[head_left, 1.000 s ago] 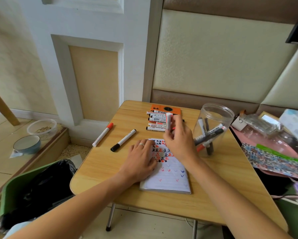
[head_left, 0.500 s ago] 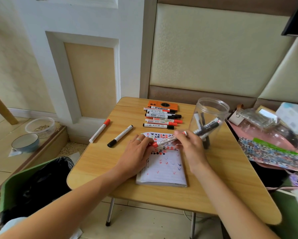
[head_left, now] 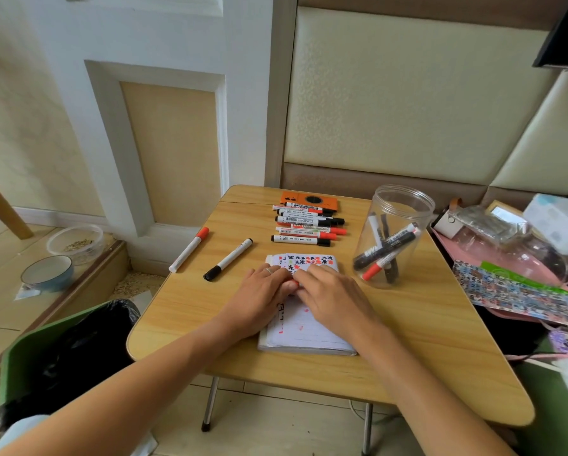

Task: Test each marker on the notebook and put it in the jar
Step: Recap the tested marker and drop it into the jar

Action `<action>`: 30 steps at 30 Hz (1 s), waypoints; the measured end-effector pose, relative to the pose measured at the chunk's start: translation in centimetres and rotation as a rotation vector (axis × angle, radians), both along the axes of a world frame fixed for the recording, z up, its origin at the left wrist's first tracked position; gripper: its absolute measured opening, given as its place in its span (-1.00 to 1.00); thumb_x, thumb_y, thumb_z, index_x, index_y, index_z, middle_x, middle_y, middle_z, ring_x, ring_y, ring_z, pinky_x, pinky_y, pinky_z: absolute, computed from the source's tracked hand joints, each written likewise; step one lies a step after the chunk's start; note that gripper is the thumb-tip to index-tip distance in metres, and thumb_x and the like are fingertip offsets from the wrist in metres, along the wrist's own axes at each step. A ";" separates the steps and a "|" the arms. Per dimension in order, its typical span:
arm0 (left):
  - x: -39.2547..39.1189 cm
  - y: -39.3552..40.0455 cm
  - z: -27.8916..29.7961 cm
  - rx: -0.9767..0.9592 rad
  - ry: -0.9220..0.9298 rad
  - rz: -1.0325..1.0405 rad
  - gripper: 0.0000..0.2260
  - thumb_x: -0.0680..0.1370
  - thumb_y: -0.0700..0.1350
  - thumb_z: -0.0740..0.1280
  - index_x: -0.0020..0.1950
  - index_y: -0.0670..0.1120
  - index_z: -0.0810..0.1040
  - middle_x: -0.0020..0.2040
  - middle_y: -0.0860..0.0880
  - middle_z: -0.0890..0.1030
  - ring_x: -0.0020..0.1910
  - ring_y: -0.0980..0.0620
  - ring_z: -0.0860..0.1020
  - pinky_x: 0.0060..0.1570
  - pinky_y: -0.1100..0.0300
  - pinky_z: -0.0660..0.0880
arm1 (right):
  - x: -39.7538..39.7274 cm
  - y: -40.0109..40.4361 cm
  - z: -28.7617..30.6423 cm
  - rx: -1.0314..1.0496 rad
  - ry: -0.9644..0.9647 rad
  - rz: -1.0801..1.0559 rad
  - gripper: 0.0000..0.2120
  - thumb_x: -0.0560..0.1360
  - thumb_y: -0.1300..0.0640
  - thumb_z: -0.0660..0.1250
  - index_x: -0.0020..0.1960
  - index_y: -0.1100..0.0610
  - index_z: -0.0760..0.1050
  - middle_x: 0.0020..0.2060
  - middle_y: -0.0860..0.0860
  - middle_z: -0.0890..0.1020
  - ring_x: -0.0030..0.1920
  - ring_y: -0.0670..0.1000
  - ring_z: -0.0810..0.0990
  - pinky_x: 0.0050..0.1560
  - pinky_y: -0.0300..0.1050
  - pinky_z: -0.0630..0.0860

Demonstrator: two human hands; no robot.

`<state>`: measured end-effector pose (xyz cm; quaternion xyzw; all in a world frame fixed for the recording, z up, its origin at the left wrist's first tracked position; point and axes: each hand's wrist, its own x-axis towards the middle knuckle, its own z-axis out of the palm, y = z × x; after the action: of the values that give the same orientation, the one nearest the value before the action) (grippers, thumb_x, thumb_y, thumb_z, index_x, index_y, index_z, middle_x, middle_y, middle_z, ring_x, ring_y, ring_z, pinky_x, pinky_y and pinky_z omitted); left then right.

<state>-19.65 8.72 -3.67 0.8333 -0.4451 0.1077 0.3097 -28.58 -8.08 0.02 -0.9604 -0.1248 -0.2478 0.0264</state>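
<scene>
My left hand (head_left: 259,296) and my right hand (head_left: 333,296) meet over the top half of the open notebook (head_left: 309,334), whose page carries red and black test marks. Both are closed around a red marker (head_left: 294,284); only a small red bit shows between the fingers. To the right stands the clear plastic jar (head_left: 404,194), with several markers (head_left: 388,253) leaning inside. A row of several red and black markers (head_left: 305,225) lies behind the notebook. To the left lie a red-capped marker (head_left: 188,250) and a black-capped marker (head_left: 228,259).
An orange device (head_left: 309,199) lies at the far edge of the small wooden table (head_left: 424,340). Clutter of bags and boxes (head_left: 513,255) crowds the right side. A green bin with a black liner (head_left: 78,350) stands at the left, with bowls (head_left: 47,273) on the floor beyond.
My right hand picked a red marker from the row and brought it down over the notebook. My left hand took its capped end, and both hands have closed together around it.
</scene>
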 end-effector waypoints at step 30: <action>0.3 0.4 0.5 -0.020 0.121 0.042 -0.75 0.57 0.13 0.21 0.13 0.01 0.44 0.25 0.08 0.46 0.18 0.08 0.40 0.26 0.01 0.37 | -0.7 -0.6 1.1 0.585 0.254 -0.166 -0.72 0.68 0.17 0.19 0.36 -0.04 0.37 0.02 -0.03 0.63 -0.06 -0.05 0.61 -0.02 0.04 0.61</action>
<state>-19.31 9.10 -3.15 0.8444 -0.4067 0.0678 0.3420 -29.28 -8.66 1.11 -0.9422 0.0345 -0.1526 0.2961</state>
